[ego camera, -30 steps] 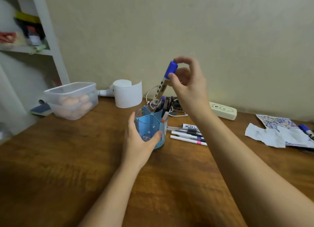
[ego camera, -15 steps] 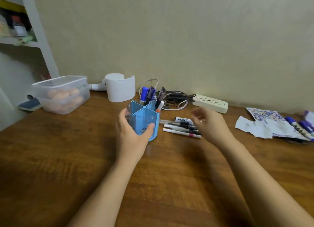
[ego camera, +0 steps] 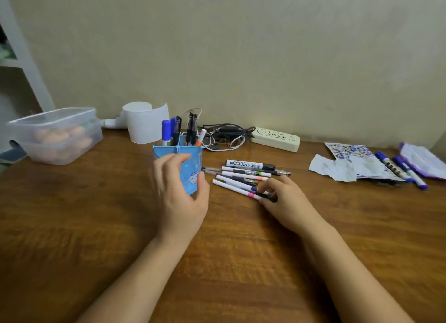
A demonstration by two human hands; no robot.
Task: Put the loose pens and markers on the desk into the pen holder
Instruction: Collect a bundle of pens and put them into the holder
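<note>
blue pen holder point(ego camera: 190, 170) half hidden, cupped by left hand point(ego camera: 179, 197); right hand point(ego camera: 284, 198) pinching pink-banded pen point(ego camera: 241, 190).

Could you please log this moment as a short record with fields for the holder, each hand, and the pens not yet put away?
pen holder: blue, upright on the wooden desk, several pens and markers standing in it
left hand: wrapped around the holder's near side
right hand: fingertips on the near white pen with the pink band, which lies on the desk
loose pens: cluster just right of the holder
far markers: blue ones on papers at the right edge
</note>
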